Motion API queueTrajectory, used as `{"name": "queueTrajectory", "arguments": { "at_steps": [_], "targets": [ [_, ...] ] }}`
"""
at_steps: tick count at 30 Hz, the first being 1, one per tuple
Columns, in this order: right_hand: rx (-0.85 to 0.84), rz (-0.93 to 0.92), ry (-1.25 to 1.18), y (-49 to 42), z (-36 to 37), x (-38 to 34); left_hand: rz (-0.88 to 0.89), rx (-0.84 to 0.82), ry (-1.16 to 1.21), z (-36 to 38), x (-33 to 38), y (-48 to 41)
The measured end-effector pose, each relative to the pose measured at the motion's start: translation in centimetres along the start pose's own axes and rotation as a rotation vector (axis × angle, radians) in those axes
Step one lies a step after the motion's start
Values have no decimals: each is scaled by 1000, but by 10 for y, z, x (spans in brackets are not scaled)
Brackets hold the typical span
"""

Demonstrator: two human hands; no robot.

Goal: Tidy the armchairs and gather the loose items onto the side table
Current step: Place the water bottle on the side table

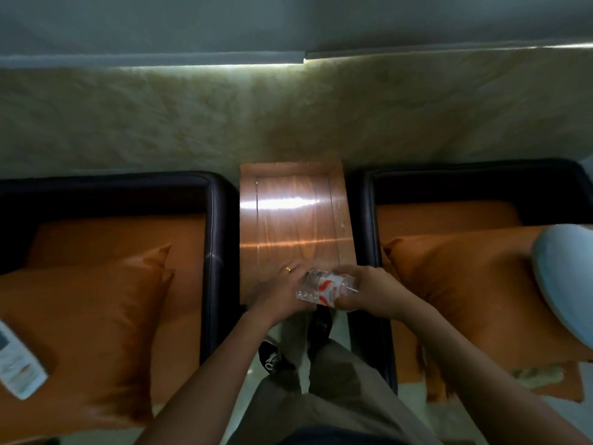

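A clear plastic bottle [324, 288] with a red and white label lies sideways between my hands, over the near edge of the wooden side table [288, 213]. My right hand [369, 292] grips its right end. My left hand [284, 289], with a gold ring, holds its left end. An orange cushion [83, 322] lies on the left armchair [219, 239], with a white remote control [16, 364] at its left edge. Another orange cushion [465, 293] sits on the right armchair [365, 226], and a pale blue item [564, 277] rests on it.
A marbled wall [288, 114] stands behind the chairs and table. My legs and black shoes [272, 358] stand on the pale floor in the gap between the two armchairs. A crumpled greyish scrap [539, 375] lies at the front of the right seat.
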State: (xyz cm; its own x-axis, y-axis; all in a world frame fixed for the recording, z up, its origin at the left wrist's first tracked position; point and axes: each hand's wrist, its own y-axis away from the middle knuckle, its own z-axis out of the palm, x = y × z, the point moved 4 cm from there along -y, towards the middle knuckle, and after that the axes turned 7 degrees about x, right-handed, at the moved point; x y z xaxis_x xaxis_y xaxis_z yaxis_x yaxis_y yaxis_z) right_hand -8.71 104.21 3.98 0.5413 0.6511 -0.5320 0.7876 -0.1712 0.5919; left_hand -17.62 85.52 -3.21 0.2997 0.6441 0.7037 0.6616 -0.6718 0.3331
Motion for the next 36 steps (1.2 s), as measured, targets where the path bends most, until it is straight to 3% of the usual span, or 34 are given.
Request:
{"name": "queueTrajectory", "arguments": {
  "at_steps": [3,7,10,15,19,24,33,36],
  "targets": [
    [-44,-78,-18,-18,-34,-17,-1,106,28,-16,2,-22],
    [124,-133,-481,-40,-83,-29,-74,246,253,-37,-4,-42],
    [173,-226,-623,-66,-92,-32,-175,343,453,-51,-1,-51],
    [71,-270,-693,-112,-57,-48,-170,367,610,-71,2,-84],
    [121,-203,-859,-157,-33,-58,-138,303,686,-73,-16,-116],
    [229,-138,-865,-220,-12,-59,-136,279,705,-74,-56,-152],
    [367,-209,-753,-310,20,-77,-225,430,692,-86,-140,-210],
    [398,-224,-774,-328,27,-85,-135,418,676,-97,-146,-225]
  ]
}}
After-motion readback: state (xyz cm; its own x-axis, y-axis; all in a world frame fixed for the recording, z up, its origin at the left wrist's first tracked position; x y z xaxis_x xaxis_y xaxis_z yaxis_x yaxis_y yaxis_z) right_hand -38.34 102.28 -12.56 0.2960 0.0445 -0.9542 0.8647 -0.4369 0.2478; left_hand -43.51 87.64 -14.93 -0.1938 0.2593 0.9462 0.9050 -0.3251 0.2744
